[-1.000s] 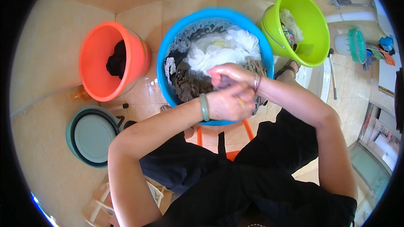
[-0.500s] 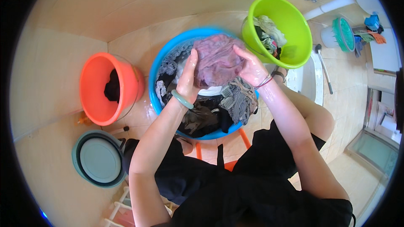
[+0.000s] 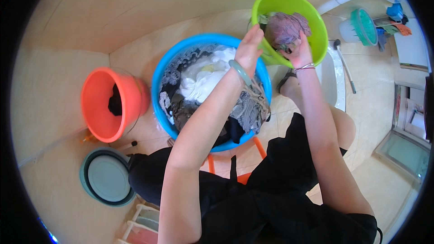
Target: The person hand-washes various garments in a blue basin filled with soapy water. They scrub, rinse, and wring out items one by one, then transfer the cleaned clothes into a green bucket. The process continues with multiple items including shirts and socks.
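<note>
A wet mauve cloth [image 3: 285,28] lies bunched inside the lime-green bucket [image 3: 281,2] at the far right. At its near edge, my right hand [image 3: 300,55] reaches into the bucket with thumb and fingers spread, touching the cloth or just beneath it. My left hand [image 3: 248,50] is by the bucket's left rim, fingers stretched out, with nothing in it. The left forearm crosses over a blue basin [image 3: 157,81] of soapy water and hides part of it. In the basin are white cloth [image 3: 203,83], striped grey cloth [image 3: 251,114] and dark garments [image 3: 183,112].
An orange bucket [image 3: 92,101] holding a black cloth [image 3: 115,100] stands at the left. Nearer lies a grey-green folding basin [image 3: 108,180]. A white tray-like fixture [image 3: 332,79] and a long-handled brush [image 3: 346,68] are on the right, with a mint-green basket [image 3: 367,27] beyond.
Both hands moved right and away from me, from above the blue basin to the green bucket. The mauve cloth went with them into the bucket, and the left hand came away from it.
</note>
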`<state>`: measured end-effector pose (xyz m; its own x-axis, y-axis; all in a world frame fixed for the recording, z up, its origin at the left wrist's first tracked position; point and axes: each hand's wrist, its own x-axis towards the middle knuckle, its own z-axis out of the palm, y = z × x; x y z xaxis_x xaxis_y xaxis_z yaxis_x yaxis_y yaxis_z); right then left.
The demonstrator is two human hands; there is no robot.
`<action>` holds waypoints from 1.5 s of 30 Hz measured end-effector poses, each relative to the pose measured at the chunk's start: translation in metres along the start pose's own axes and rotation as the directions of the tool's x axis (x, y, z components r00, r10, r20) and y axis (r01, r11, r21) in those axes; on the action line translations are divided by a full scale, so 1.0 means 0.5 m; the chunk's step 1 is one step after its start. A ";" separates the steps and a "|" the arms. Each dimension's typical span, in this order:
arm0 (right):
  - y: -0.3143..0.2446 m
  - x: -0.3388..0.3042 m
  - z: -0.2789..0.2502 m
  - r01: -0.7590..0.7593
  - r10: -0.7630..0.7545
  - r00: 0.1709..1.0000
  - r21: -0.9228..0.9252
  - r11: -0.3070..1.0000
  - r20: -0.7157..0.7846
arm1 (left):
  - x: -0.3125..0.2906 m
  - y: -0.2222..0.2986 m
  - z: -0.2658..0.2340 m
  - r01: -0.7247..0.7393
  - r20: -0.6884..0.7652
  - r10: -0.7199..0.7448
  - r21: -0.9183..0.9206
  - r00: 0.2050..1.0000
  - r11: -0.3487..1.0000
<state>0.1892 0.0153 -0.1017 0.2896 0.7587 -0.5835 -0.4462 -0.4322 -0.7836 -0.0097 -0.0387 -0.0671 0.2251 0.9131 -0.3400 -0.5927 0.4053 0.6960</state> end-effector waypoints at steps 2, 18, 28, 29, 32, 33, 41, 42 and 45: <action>0.012 0.049 -0.036 -0.034 0.031 0.999 -0.275 0.961 -0.015 | -0.011 -0.041 -0.055 0.021 -0.039 -0.015 0.155 0.999 0.988; 0.270 -0.168 0.140 0.826 0.201 0.540 -0.561 0.062 0.817 | -0.229 -0.040 -0.400 0.143 -0.290 0.226 0.851 0.930 0.505; 0.321 -0.207 0.146 0.711 0.128 0.574 -0.570 0.412 0.809 | -0.361 0.272 -0.091 -0.298 -0.076 0.357 0.408 0.931 0.863; 0.320 -0.202 0.146 0.692 0.135 0.578 -0.571 0.442 0.805 | -0.378 0.294 -0.069 -0.332 -0.055 0.382 0.392 0.922 0.858; 0.278 -0.214 0.145 0.650 0.138 0.604 -0.586 0.484 0.785 | -0.412 0.349 -0.027 -0.460 0.002 0.487 0.329 0.873 0.825; 0.254 -0.239 0.161 0.605 0.140 0.608 -0.570 0.556 0.781 | -0.417 0.362 -0.033 -0.512 0.032 0.530 0.311 0.847 0.800; 0.109 -0.347 0.255 0.220 -0.237 0.750 0.105 0.970 0.617 | -0.409 0.427 -0.146 -0.636 -0.220 0.679 0.240 0.701 0.734; 0.077 -0.365 0.271 0.199 -0.264 0.710 0.174 0.964 0.653 | -0.398 0.408 -0.186 -0.595 -0.286 0.624 0.193 0.727 0.780; 0.066 -0.359 0.300 0.366 -0.252 0.600 0.019 0.930 0.759 | -0.368 0.343 -0.245 -0.449 -0.473 0.386 -0.024 0.792 0.893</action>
<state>-0.0045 -0.0619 0.0093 -0.3568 0.9341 0.0088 -0.3253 -0.1154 -0.9385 -0.2472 -0.1429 0.0373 -0.4164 0.8581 -0.3003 -0.6489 -0.0491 0.7593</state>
